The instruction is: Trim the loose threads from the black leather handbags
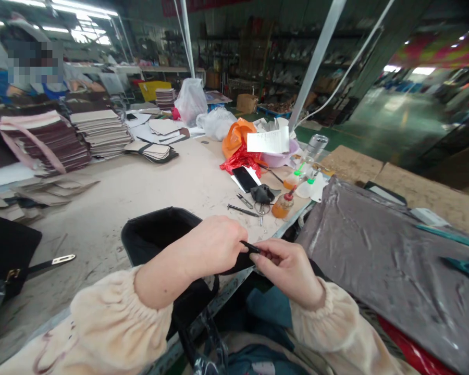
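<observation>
A black bag (160, 226) with an open top lies at the table's front edge, and my left forearm crosses over it. My left hand (222, 242) is closed on one end of a narrow black strap (250, 247). The thumb and fingers of my right hand (287, 265) pinch the strap's other end. Whether this strap is joined to the bag cannot be made out behind my hands. Beyond my hands lie a slim black pen-like tool (242, 210), small thread snips (244, 201) and scissors or keys with a ring (261, 211).
Bottles of orange liquid (283, 204) stand near the table's right edge, by a phone (245, 179) and red and orange bags (238, 138). Stacked panels (47, 140) are at the left, near another black bag (8, 250). A grey-covered surface (391, 260) adjoins at right.
</observation>
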The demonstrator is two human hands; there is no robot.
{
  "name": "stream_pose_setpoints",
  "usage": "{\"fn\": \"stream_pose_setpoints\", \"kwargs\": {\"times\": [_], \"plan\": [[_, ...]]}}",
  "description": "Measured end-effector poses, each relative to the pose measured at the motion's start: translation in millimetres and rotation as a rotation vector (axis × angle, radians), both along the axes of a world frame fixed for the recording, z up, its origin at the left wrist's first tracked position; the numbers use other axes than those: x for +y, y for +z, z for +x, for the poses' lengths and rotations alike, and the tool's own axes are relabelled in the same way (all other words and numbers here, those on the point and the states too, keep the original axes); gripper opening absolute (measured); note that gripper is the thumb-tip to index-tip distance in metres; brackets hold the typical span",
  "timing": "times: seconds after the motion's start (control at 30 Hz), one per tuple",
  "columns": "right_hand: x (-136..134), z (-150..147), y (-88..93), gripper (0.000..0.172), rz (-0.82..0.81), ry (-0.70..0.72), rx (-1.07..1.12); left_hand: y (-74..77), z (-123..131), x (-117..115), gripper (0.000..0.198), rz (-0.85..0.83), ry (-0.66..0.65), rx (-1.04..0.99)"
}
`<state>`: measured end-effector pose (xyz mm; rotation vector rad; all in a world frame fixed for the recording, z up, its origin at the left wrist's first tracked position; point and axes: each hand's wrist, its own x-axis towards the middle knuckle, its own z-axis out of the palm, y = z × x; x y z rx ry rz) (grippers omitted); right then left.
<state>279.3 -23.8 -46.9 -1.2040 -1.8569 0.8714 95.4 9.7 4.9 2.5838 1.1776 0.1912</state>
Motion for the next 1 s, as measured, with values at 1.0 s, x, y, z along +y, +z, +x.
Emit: {"fn": "stream_pose_setpoints", "kwargs": {"times": [1.0], "plan": [[7,-2,-9.3,0.014,0.035,-0.11,0.032,0.3,23,-13,0.012,0.57,-0.239,0.127]]}}
